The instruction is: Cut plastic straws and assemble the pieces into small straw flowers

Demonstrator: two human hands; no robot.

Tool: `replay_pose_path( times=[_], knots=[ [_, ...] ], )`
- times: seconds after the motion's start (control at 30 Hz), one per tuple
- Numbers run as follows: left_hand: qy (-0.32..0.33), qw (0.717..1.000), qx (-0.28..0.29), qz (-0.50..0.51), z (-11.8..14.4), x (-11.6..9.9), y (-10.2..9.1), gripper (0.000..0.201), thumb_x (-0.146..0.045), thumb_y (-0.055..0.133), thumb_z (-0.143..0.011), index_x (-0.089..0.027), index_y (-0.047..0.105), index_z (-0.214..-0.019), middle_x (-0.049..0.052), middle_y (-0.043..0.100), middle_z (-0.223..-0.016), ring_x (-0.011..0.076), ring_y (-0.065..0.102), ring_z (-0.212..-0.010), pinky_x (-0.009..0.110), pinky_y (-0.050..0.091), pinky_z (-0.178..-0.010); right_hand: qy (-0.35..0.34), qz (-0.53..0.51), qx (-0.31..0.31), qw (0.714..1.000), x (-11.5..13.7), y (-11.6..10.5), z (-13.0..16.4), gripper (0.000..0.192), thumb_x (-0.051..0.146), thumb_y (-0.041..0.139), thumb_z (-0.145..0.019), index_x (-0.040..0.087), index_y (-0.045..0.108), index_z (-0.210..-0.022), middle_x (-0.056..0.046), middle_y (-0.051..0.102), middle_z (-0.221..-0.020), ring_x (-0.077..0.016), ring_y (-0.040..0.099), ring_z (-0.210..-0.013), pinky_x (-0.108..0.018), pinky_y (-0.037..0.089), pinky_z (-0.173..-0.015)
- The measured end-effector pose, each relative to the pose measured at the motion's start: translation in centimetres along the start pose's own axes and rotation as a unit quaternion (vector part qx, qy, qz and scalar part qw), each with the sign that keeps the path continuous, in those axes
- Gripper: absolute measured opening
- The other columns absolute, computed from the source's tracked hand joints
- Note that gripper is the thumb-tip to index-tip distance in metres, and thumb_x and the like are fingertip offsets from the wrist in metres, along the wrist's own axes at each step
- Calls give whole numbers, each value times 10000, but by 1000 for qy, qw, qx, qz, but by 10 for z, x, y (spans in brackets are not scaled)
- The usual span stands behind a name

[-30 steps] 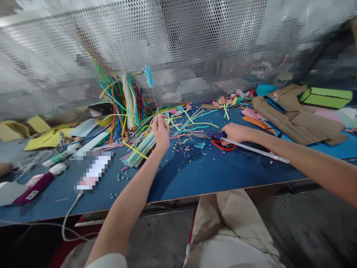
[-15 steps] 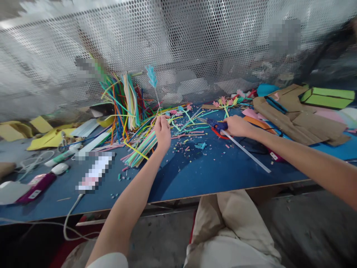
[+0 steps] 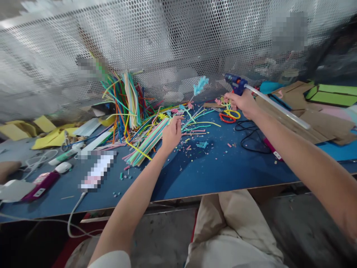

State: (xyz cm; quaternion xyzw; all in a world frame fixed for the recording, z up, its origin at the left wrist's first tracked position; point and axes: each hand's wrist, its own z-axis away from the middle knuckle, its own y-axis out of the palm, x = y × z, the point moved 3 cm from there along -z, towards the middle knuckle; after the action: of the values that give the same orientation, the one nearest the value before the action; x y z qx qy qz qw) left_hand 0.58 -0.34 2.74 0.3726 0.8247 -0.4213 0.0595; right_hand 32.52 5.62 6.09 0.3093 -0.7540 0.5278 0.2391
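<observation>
My left hand [image 3: 172, 133] is closed on the thin stem of a light-blue fluffy flower [image 3: 200, 86], whose head leans up and to the right. Under and beside that hand lies a bundle of pastel pipe cleaners [image 3: 147, 143]. My right hand [image 3: 243, 102] grips a blue hot glue gun [image 3: 235, 84], raised above the table. A long clear glue stick [image 3: 279, 107] sticks out of its back end. Scissors with red and yellow handles [image 3: 229, 116] lie just below the right hand. Small pink and yellow pipe-cleaner flowers [image 3: 222, 101] stand behind them.
A phone [image 3: 98, 169] with a cable and a purple power strip [image 3: 41, 185] lie at left. Upright colored pipe cleaners [image 3: 129, 100] stand behind. Cut scraps [image 3: 202, 144] dot the blue table [image 3: 195, 178]. Brown cardboard [image 3: 320, 121] lies right; a perforated metal screen [image 3: 178, 44] rises behind.
My right hand has lifted the glue gun up and to the right, uncovering the scissors. My left hand has moved slightly right, and the blue flower now tilts rightward.
</observation>
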Motion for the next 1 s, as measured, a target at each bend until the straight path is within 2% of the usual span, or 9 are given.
replay_pose_path(
  times=[0.1,0.2,0.3,0.37,0.53,0.67,0.77,0.87,1.0],
  knots=[
    [4,1000,20,7,0,-2,2,331,-366,348,-1044,-218,625,-1148,-20,509,-591,143,487,-533,250,332,-603,-35,-246,-5,969,25,4,23,377,621,564,-854,251,570,-924,-14,540,-662,-158,485,-542,-346,468,-540],
    [18,999,38,9,0,-4,5,320,-357,373,-1033,-229,644,-1145,-31,486,-547,152,466,-500,241,303,-589,-47,-362,-25,931,35,11,43,350,585,663,-808,276,540,-918,34,428,-630,-132,434,-516,-302,428,-486],
    [45,996,66,-28,1,-5,8,327,-348,362,-1036,-238,640,-1169,-15,546,-583,169,514,-538,239,305,-592,-27,-376,-53,925,29,23,52,385,613,654,-814,284,560,-991,-2,554,-746,-160,561,-631,-302,469,-514],
    [56,993,89,-56,2,-5,10,341,-346,342,-1040,-241,628,-1192,6,608,-645,181,564,-585,243,330,-608,-18,-375,-61,925,21,32,53,465,640,631,-821,289,571,-1120,-43,648,-935,-197,641,-806,-313,528,-582],
    [73,984,135,-89,2,-2,14,360,-359,310,-1046,-243,611,-1204,31,658,-708,209,626,-647,265,391,-658,-19,-394,-46,918,11,44,58,666,692,555,-838,308,490,-1378,-71,624,-1283,-267,636,-1122,-396,587,-782],
    [71,982,145,-98,2,-1,16,360,-357,301,-1049,-241,614,-1182,26,647,-673,222,648,-677,275,412,-685,-6,-357,-66,932,11,35,65,679,707,505,-856,331,471,-1421,-70,643,-1249,-271,652,-1098,-390,572,-786],
    [73,982,148,-92,3,0,18,342,-349,316,-1046,-248,616,-1176,38,692,-758,221,669,-733,273,415,-693,-22,-336,-55,940,10,32,66,666,725,455,-872,326,489,-1403,-81,641,-1262,-279,658,-1095,-401,569,-792],
    [70,983,149,-85,3,1,19,313,-338,342,-1039,-256,614,-1170,33,716,-816,208,670,-732,267,406,-680,-35,-335,-65,939,4,32,64,630,720,453,-869,305,535,-1336,-89,623,-1311,-287,660,-1112,-419,580,-801],
    [55,982,146,-103,1,0,17,271,-377,417,-1013,-250,619,-1142,9,683,-725,195,626,-650,261,367,-618,-25,-352,-63,933,3,36,64,554,674,490,-858,272,604,-1222,-96,663,-1253,-298,653,-1142,-433,587,-819]
  ],
)
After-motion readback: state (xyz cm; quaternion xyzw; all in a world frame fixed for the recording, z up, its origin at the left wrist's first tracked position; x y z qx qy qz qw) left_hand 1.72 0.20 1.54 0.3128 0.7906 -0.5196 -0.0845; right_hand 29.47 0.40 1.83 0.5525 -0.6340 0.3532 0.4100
